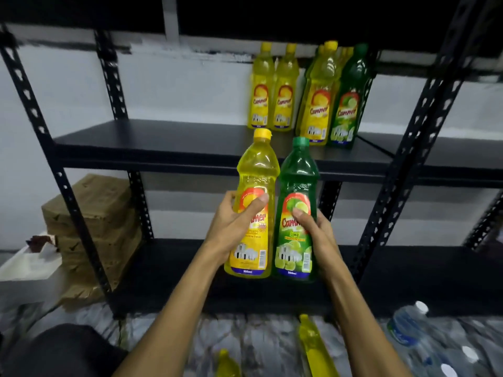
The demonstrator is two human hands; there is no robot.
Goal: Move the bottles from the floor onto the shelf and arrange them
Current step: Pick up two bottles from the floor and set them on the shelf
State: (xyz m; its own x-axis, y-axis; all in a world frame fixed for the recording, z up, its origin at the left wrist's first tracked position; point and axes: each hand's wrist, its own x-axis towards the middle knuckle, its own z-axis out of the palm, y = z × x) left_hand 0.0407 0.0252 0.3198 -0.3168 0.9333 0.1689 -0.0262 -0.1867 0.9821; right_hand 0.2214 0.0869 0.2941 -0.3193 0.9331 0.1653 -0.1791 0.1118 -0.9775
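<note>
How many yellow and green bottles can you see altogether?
Yellow: 6 (shelf yellow bottles 3, held yellow bottle 1 in left hand, floor yellow bottles 2)
Green: 2 (shelf green bottle 1, held green bottle 1 in right hand)
Total: 8; others behind the front row are hidden.

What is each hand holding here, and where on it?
Left hand grips the yellow plastic bottle around its labelled middle; right hand grips the green plastic bottle around its labelled middle too.
</note>
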